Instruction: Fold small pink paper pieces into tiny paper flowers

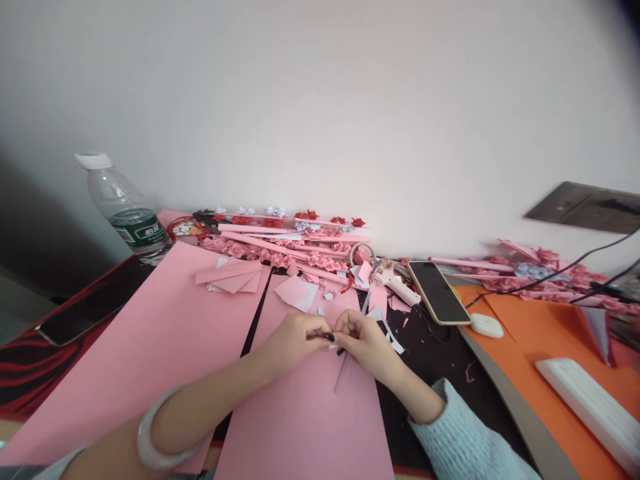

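My left hand (303, 335) and my right hand (365, 343) meet fingertip to fingertip over a pink paper sheet (305, 427). Both are closed in a pinch, and whatever lies between the left fingertips is too small to make out. A thin pale strip (342, 377) slants past the right hand's fingers; one end shows below them, the other above, and the fingers seem to hold it. Just beyond the hands lie a folded pink and white paper piece (296, 293) and white paper scraps (393, 333).
Paper flower stems (280, 253) are heaped along the wall. A glue gun (397, 283), a phone (440, 293) and an earbud case (487, 325) lie to the right, near orange paper (520, 347) and a white power strip (590, 407). At left stands a water bottle (127, 210); another phone (83, 317) lies nearby.
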A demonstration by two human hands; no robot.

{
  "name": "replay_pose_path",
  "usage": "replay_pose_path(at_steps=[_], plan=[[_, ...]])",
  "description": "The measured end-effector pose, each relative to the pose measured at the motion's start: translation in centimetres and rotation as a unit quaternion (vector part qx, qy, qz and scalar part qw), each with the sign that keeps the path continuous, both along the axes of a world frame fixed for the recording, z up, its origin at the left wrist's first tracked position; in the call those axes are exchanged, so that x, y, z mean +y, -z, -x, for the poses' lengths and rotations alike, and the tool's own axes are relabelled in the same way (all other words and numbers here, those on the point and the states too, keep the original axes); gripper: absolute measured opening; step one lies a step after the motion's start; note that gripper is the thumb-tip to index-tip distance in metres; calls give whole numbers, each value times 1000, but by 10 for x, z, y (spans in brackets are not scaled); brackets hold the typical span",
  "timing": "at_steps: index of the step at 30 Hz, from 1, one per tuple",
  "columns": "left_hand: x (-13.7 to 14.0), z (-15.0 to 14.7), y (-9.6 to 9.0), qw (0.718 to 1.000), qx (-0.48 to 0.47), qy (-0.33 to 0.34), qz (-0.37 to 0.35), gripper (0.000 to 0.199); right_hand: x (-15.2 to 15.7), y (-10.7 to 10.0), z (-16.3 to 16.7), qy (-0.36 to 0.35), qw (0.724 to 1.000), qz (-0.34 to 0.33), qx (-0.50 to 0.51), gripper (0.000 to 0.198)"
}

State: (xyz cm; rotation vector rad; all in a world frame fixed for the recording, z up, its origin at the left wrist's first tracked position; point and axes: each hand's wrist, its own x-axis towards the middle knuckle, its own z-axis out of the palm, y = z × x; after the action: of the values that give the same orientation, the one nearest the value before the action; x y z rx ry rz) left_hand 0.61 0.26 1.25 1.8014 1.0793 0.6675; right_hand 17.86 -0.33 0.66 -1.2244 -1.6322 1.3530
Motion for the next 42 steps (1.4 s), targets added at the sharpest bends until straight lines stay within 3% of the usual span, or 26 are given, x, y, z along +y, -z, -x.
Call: replay_pose_path(at_steps=[7,13,29,33,37,42], plan=[[2,1,4,1000,-8,6,-22,16,-2,-3,0,-10,1000,-24,-11,18],[3,2,7,998,1,23,-53,17,-1,-4,0,-29,999,4,-26,22],[3,2,8,997,-2,26,-69,16,0,-2,-1,-46,999,0,-11,21],[3,1,7,998,-60,-9,12,13,1,-2,0,-25,1000,-13,12,24],[7,1,8,964,-206,-46,160,20,0,0,0,29,999,-37,19,25],[10,3,8,950,-240,-42,197,27,-3,3,-1,33,997,-73,-3,16]])
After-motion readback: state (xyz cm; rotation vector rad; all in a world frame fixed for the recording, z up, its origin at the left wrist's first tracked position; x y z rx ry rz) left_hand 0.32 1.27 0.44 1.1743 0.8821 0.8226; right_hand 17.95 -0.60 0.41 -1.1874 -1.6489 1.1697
